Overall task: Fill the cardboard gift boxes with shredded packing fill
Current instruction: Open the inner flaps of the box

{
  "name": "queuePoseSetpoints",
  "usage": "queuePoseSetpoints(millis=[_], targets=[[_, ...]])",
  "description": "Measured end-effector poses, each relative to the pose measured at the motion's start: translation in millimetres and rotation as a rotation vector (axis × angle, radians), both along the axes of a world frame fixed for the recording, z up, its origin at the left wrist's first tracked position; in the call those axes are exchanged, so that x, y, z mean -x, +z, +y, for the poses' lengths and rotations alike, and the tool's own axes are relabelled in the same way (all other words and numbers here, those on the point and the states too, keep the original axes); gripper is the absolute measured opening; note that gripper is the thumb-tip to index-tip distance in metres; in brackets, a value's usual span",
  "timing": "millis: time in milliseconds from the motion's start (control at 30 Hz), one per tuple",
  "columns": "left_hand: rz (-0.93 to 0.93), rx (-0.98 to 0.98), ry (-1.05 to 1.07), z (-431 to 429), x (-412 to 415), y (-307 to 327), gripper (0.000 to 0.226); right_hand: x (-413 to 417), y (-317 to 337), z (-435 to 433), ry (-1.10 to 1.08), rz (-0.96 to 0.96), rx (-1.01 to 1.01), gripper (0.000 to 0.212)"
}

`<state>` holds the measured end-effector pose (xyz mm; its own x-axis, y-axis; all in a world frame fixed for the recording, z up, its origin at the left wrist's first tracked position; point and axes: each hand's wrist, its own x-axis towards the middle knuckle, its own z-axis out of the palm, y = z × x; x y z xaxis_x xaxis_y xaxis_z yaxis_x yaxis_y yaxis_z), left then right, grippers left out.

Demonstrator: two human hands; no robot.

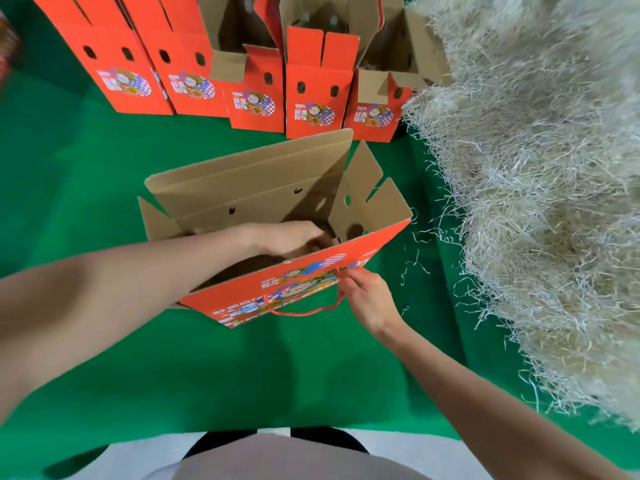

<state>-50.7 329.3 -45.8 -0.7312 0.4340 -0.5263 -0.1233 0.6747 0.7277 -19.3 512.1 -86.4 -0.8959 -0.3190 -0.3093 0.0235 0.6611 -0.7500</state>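
Item: open gift box [277, 202] on green floor [104, 168], being readied for filling.

The left hand [287, 239] reaches down inside the box, fingers curled over something at the bottom (whether it grips anything I cannot tell; the near wall hides the fingertips). The right hand [363, 299] pinches the red cord handle [301, 310] at the front face, forearm angled in from the lower right, wrist bent. The shredded fill [536, 185] lies heaped at the right, near the box but apart from it; none shows inside yet. More boxes [242, 81] stand in a row behind. To do the step well, I judge: keep the flaps spread, hold the box steady by the cord, then carry loose handfuls across and press them evenly into the corners.
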Motion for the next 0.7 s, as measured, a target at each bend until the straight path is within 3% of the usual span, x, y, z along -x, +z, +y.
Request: queuePoseSetpoints(millis=[267,400,467,567,633,700], targets=[[0.003,-0.055,0.116,-4,-6,15,0.024,-5,-8,12,-0.077,-0.138,0.282,0.034],[-0.045,0.143,-0.009,-30,-15,25,0.015,-2,-4,19,0.029,-0.152,0.161,0.014],[-0.134,0.197,-0.050,-41,-24,28,0.021,2,3,26,-0.048,-0.040,0.103,0.009],[-0.153,0.207,-0.099,-50,-38,26,0.023,10,31,35,-0.312,0.295,0.113,0.027],[-0.148,0.173,-0.080,-52,-43,24,0.024,15,54,36,-0.254,0.565,0.129,0.041],[-0.081,0.188,-0.072,-54,-44,24,0.017,23,73,31,-0.028,0.799,0.056,0.051]])
